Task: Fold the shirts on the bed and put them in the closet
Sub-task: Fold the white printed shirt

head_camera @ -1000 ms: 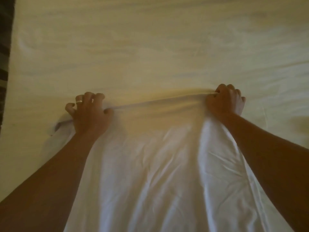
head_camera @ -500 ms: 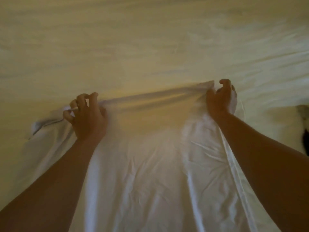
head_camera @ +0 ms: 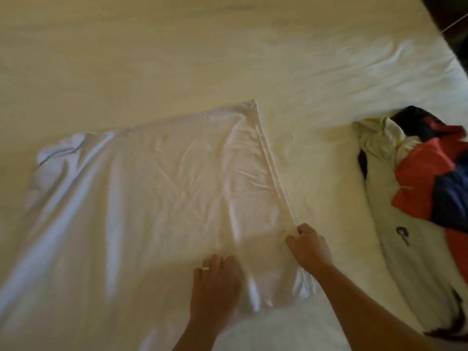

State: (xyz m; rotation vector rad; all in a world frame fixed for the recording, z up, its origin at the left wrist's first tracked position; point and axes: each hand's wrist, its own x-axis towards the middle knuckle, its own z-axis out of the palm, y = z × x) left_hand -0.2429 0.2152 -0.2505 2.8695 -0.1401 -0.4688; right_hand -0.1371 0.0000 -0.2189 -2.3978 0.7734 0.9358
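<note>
A white shirt (head_camera: 141, 198) lies spread flat across the cream bed sheet (head_camera: 177, 51), its far edge running from left to a corner at upper middle. My left hand (head_camera: 215, 282), with a ring on one finger, rests flat on the shirt's near part with fingers straight. My right hand (head_camera: 309, 249) pinches the shirt's right edge near its lower end. A heap of more shirts (head_camera: 415, 183), cream, red and dark blue, lies bunched at the right.
The bed's far right corner shows dark floor (head_camera: 445, 19) beyond it. Bare sheet stretches beyond the white shirt and between it and the heap.
Both hands let go of the shirt's far edge and drew back to its near right part. The shirt now lies flat. The view swung right, showing the heap of shirts.
</note>
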